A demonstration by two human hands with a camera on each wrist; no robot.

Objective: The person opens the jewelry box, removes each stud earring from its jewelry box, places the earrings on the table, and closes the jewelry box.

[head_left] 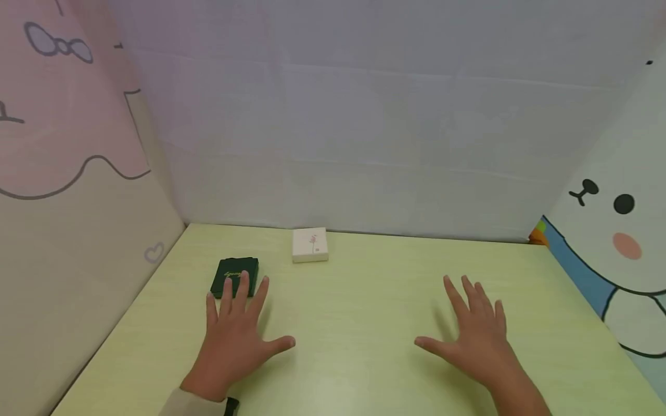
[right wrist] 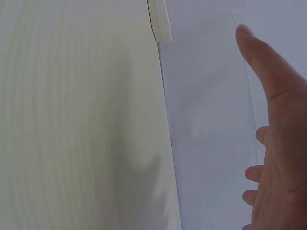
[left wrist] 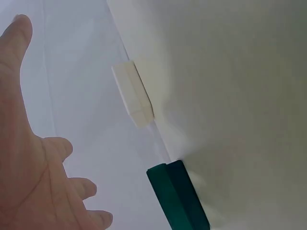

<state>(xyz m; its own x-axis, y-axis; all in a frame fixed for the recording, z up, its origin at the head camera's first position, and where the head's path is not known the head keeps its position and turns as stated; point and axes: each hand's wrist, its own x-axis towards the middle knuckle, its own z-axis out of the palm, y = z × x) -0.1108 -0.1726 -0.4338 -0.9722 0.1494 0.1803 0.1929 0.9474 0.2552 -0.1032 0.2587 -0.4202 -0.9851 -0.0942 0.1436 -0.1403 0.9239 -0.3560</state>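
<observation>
I see the green box (head_left: 230, 267) with the left hand (head_left: 236, 338) just before it, the white box (head_left: 307, 248) behind and rightward, the right hand (head_left: 477, 338) well rightward, both spread and released.

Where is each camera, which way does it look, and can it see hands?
Head: on the head, facing forward and down at the table, white box, green box and back wall; left hand and right hand show.
Left wrist: on that wrist, looking past the hand at both boxes; left thumb and left fingers show.
Right wrist: on that wrist, looking at the table and back wall, plus the white box's end; right thumb and right fingers show.
Shared: head and left wrist both show both boxes.
</observation>
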